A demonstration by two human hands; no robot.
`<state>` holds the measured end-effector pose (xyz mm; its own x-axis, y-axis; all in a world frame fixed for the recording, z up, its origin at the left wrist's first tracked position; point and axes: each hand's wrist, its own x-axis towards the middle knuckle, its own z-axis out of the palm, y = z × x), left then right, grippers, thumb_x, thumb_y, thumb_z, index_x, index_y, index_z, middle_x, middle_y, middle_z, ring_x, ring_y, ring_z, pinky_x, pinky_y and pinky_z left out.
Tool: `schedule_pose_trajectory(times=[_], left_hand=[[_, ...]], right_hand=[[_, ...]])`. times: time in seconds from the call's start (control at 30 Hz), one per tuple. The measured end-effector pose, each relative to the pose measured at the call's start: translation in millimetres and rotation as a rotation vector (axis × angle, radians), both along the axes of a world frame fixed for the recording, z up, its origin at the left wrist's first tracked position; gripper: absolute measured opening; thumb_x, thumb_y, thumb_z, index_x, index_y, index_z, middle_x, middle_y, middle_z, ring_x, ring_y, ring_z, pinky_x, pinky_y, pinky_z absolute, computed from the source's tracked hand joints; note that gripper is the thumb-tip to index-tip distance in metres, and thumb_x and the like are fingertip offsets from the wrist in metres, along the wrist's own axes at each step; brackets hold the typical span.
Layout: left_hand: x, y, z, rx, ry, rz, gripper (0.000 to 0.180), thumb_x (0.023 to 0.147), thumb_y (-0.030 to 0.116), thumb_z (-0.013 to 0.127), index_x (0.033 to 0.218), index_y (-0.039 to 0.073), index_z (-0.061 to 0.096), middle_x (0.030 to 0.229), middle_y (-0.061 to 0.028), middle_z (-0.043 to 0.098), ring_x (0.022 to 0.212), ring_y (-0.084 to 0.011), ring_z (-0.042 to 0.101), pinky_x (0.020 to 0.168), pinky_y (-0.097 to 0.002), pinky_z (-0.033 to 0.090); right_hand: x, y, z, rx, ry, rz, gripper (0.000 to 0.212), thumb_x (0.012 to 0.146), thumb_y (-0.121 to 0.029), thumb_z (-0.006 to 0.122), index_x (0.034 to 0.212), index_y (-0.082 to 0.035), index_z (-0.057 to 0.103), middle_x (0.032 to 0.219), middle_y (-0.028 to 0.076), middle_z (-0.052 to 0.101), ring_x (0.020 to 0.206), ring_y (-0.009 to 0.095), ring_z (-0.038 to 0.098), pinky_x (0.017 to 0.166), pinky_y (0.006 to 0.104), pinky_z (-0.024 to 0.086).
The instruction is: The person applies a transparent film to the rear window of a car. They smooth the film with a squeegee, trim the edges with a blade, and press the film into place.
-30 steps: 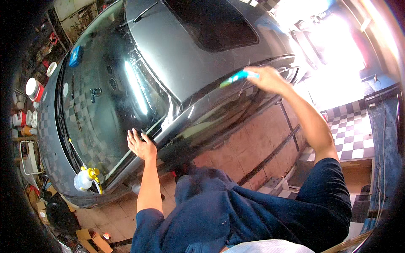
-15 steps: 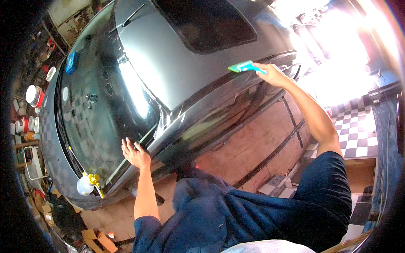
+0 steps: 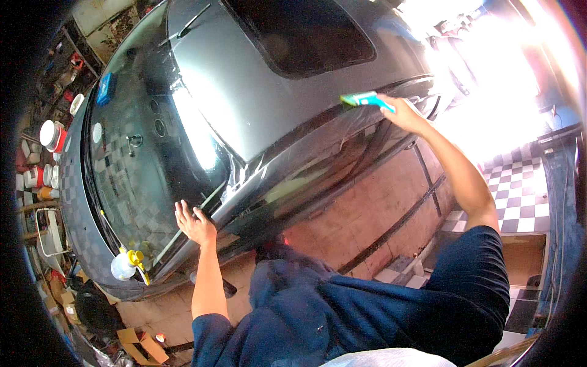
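A dark grey car fills the view, its roof [image 3: 287,110] at the top and its windshield [image 3: 131,183] on the left. My right hand [image 3: 400,115] is closed round the handle of a small teal squeegee [image 3: 368,100] with a green blade. The blade is at the roof's side edge, above the side window [image 3: 342,153]; whether it touches is too small to tell. Fingers spread, my left hand [image 3: 197,226] rests at the windshield's near edge, by the pillar, and holds nothing. A white spray bottle with a yellow top [image 3: 125,265] stands at the windshield's lower corner.
On the windshield's far side lies a blue box [image 3: 106,88]. White and red tubs [image 3: 49,136] line the left side. An open cardboard box [image 3: 142,347] sits on the floor at lower left. Checkered tiles [image 3: 520,196] and strong glare are to the right.
My right hand and the squeegee have shifted a little to the right along the roof edge. My left hand stays at the windshield edge.
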<state>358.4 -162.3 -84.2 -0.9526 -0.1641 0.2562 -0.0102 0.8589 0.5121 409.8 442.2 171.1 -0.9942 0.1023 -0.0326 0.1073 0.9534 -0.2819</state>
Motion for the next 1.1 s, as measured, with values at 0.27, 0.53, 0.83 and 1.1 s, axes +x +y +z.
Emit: schedule_pose_trajectory(times=[0.27,0.53,0.83,1.1], left_hand=[[-5.4,7.6,-2.2,-0.007,0.024,-0.014,0.043,0.097,0.022,0.047,0.139,0.012,0.046,0.147,-0.0106,0.041,0.132,-0.0343,0.038,0.11,-0.0452,0.029],[6.1,-6.9,3.1,0.017,0.009,0.053,0.045,0.093,0.02,0.051,0.138,0.011,0.048,0.148,-0.0109,0.04,0.134,-0.0354,0.036,0.111,-0.046,0.028],[-1.4,4.7,8.2,0.023,0.008,0.013,0.044,0.093,0.02,0.051,0.135,0.007,0.051,0.148,-0.0106,0.041,0.134,-0.0334,0.036,0.112,-0.0455,0.027],[1.7,-0.2,10.1,0.038,0.015,0.013,0.045,0.093,0.022,0.052,0.136,0.009,0.049,0.148,-0.0099,0.04,0.135,-0.0334,0.034,0.111,-0.0468,0.027]], right_hand=[[-79.0,-79.0,32.1,0.103,0.179,-0.141,0.041,0.09,-0.025,0.057,0.123,-0.001,0.06,0.102,0.024,0.068,0.092,0.034,0.068,0.08,0.0407,0.052],[-37.7,-188.9,66.4,-0.007,-0.281,0.075,0.04,0.09,-0.026,0.055,0.121,-0.002,0.06,0.096,0.026,0.066,0.087,0.037,0.067,0.08,0.0403,0.051],[-142.3,-168.2,-7.1,0.253,0.037,-0.277,0.038,0.089,-0.023,0.049,0.116,0.002,0.06,0.094,0.027,0.067,0.089,0.042,0.066,0.082,0.051,0.052],[-46.1,-274.2,24.3,0.11,-0.187,0.05,0.051,0.085,-0.024,0.053,0.132,-0.002,0.05,0.086,0.029,0.065,0.083,0.045,0.064,0.078,0.0539,0.05]])
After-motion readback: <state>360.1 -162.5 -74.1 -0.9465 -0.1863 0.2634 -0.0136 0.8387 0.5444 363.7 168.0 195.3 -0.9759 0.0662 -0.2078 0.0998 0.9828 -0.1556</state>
